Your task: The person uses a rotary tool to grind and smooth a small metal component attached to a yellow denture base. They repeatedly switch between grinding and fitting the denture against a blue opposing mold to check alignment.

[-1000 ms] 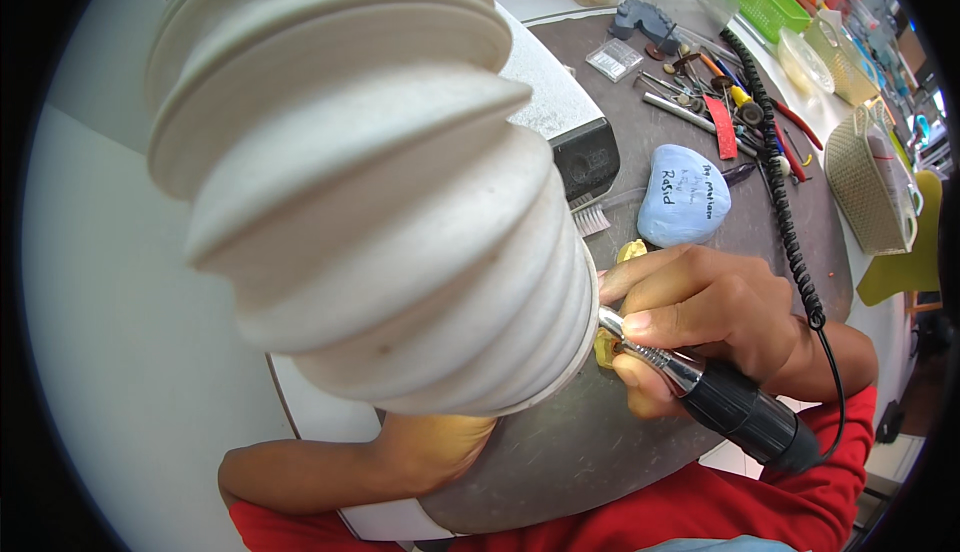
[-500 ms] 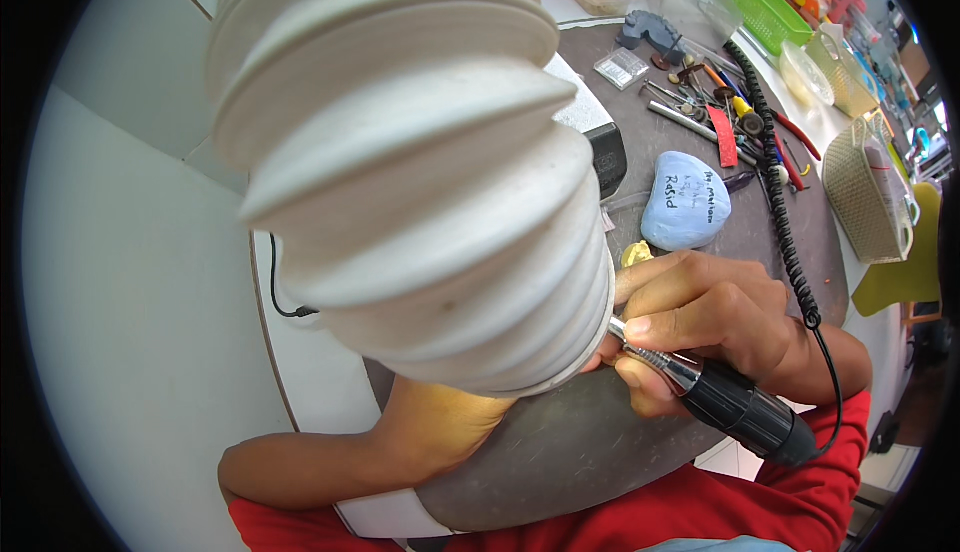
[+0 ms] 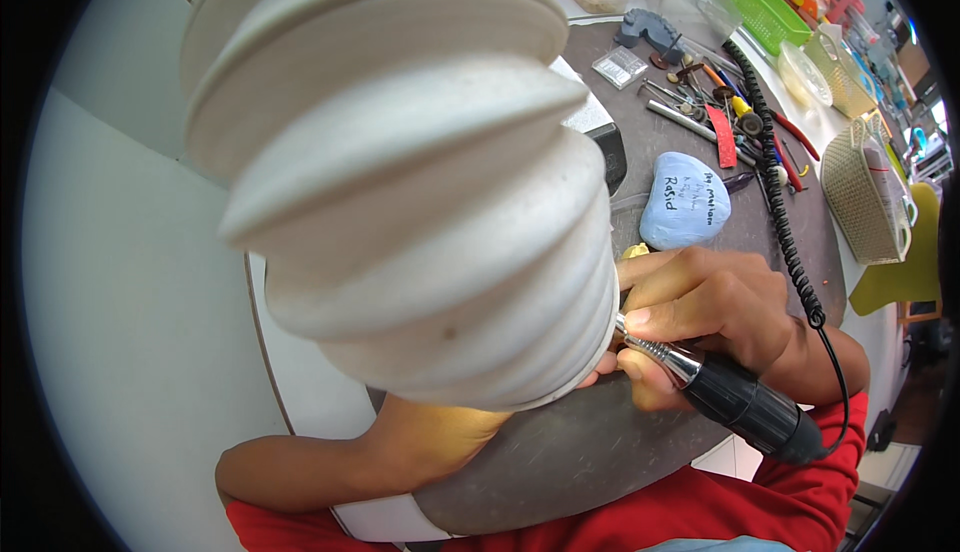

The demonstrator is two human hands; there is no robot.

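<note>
Bench background: a blue rounded block (image 3: 684,201) lies on the dark round mat (image 3: 600,452). Beyond it — scattered hand tools (image 3: 715,102), a green basket (image 3: 765,10) and a beige woven basket (image 3: 868,192) — well apart.

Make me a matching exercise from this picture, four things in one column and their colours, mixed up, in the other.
Things:
1. ribbed hose
2. rotary handpiece in the right hand
3. flat stone on the table
4. small basket at the far edge

Colours:
A. green
B. black and silver
C. white
D. light blue

Pairs: 1-C, 2-B, 3-D, 4-A
</note>
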